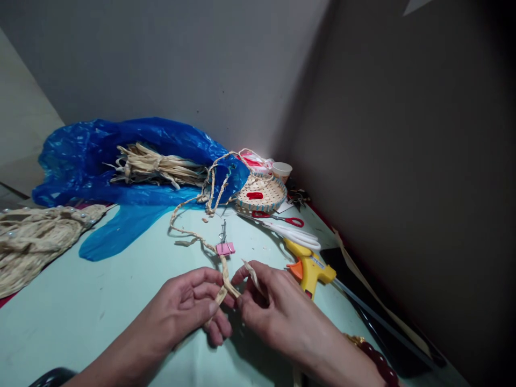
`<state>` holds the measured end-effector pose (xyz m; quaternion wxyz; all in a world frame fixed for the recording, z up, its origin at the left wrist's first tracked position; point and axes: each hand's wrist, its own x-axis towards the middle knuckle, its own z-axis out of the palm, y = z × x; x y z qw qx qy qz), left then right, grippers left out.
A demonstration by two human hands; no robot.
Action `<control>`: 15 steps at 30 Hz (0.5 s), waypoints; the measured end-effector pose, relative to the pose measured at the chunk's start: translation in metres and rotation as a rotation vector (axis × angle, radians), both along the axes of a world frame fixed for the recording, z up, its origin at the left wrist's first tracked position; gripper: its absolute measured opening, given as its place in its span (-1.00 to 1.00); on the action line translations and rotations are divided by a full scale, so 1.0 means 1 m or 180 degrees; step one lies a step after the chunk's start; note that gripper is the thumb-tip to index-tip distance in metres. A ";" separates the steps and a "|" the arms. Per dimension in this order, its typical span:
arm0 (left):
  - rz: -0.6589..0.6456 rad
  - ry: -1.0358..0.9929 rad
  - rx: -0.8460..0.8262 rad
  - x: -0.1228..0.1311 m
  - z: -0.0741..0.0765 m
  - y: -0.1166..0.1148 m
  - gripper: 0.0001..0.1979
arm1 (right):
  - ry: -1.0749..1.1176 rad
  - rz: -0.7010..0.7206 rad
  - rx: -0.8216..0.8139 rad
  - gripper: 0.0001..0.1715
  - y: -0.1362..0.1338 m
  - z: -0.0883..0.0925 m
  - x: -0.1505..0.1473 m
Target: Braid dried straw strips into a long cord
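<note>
A braid of pale dried plant fibre (pixel 224 266) runs from a pink binder clip (pixel 226 248) down between my two hands, where it splits into separate strands. My left hand (pixel 189 306) pinches one strand between thumb and fingers, its other fingers curled beneath. Another strand is gripped by my right hand (pixel 268 301), and a loose strip end (pixel 252 274) sticks up between its fingers. Beyond the clip, the thin finished braid (pixel 189 232) curves away toward the blue bag. A beaded bracelet (pixel 374 360) is on my right wrist.
At the back, a blue plastic bag (pixel 72 156) holds a bundle of dried strips (pixel 161 164). A woven basket (pixel 268 201), a cup (pixel 282 171), red-handled scissors (pixel 294 221), white cord (pixel 298 236) and a yellow glue gun (pixel 310 271) lie rightward. A beaded woven piece (pixel 40 242) lies left.
</note>
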<state>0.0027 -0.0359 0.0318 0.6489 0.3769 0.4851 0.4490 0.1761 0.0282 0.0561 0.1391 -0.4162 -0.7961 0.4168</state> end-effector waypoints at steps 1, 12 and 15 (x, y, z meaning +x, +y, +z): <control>-0.0046 0.0025 -0.0024 0.000 0.002 -0.001 -0.73 | -0.0006 0.0016 -0.0044 -0.88 0.001 0.001 0.000; 0.0131 0.0257 -0.0018 0.013 0.006 0.000 -0.66 | 0.0347 0.0189 -0.0447 -0.81 0.004 0.001 0.000; 0.0294 0.0506 0.0052 0.015 0.004 0.000 -0.70 | 0.0614 0.0234 -0.0714 -0.77 0.004 0.001 0.002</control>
